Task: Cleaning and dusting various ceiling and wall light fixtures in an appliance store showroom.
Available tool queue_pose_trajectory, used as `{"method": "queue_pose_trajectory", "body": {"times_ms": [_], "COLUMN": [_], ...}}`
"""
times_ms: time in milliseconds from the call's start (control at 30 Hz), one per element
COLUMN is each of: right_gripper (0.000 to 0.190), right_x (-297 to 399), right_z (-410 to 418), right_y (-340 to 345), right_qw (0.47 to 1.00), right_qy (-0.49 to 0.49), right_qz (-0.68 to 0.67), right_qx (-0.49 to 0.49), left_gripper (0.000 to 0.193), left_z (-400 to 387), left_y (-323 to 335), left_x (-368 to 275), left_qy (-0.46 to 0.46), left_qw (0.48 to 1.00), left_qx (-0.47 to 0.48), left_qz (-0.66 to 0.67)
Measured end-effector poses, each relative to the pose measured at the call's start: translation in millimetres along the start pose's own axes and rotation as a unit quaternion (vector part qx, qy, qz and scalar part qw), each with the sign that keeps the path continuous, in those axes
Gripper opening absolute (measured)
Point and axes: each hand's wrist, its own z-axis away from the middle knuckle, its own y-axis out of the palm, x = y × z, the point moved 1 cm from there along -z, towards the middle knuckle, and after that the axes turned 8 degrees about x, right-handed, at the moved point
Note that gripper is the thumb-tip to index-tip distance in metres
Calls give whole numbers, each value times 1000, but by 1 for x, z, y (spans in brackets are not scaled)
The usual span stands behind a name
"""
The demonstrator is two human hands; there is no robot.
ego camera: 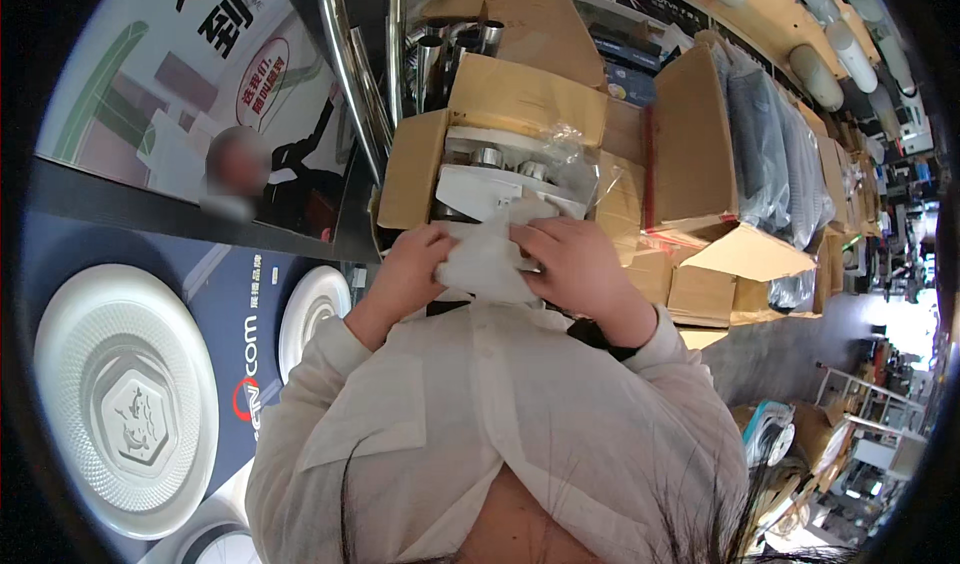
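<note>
Both my hands grip a crumpled piece of white, thin wrapping material in front of my chest. My left hand pinches its left side, and my right hand holds its right side with bent fingers. Just beyond them stands an open cardboard box. Inside it lie white flat parts, shiny metal round pieces and clear plastic wrap. Whether anything is inside the wrapping material cannot be told, and its far edge overlaps the box's contents.
Chrome metal tubes stand upright behind the box at the left. A larger open carton with plastic-wrapped grey items is at the right. Left are a printed poster and white round ceiling-light-like fixtures on a blue panel.
</note>
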Motion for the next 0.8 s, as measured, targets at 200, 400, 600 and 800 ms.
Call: {"method": "queue_pose_trajectory", "body": {"times_ms": [200,400,600,800], "right_gripper": [36,28,32,32], "right_x": [-41,-93,-147,-156], "right_z": [14,39,58,55], "right_y": [50,49,48,35], "right_qw": [979,939,731,646], "right_qy": [97,213,388,386], "right_qz": [-47,-265,-541,-636], "right_qx": [175,42,-151,-170], "left_gripper": [48,48,43,39], "left_z": [-6,-13,-12,-11], "left_y": [5,-7,-14,12], "left_x": [-4,14,43,70], "left_qy": [47,-33,-169,-191], "left_qw": [985,997,977,935], "left_qx": [88,49,60,-76], "left_qz": [-142,-46,114,291]}}
